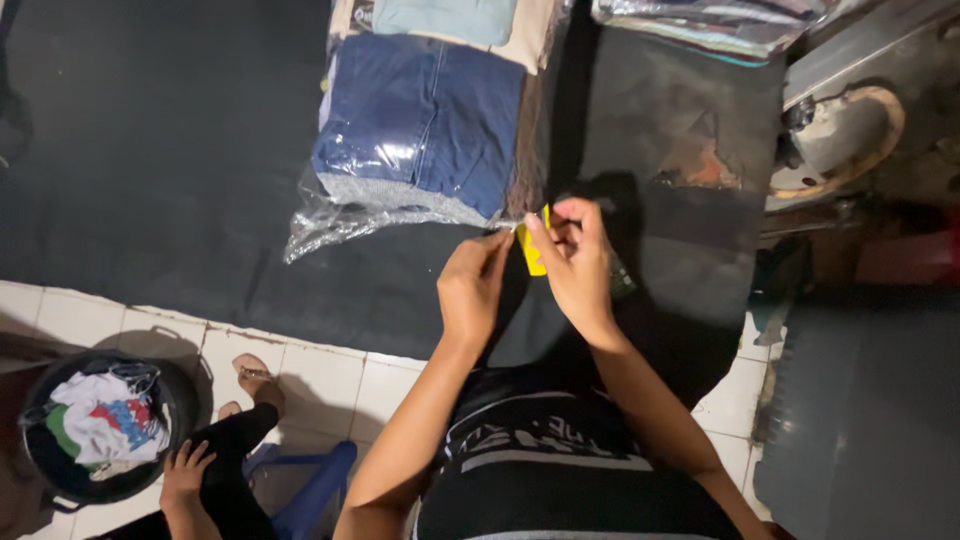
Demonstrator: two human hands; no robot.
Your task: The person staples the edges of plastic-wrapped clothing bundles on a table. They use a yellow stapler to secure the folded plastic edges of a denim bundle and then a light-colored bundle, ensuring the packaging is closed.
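Dark work surface, flat matte covering, runs across the upper frame down to its near edge. On it: clear plastic bag of folded clothes, blue denim piece on top, grey knit edge below, loose bag mouth toward the near edge. Beyond it, touching, a second folded stack, teal over cream. Another plastic-wrapped bundle at top right, apart from the first two

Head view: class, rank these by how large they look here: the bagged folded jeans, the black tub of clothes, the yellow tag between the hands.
1. Bagged folded jeans, largest.
2. Black tub of clothes, clearly smaller, though it sits lower on the floor, farther from the camera.
3. Yellow tag, smallest, pinched between the left hand and right hand.
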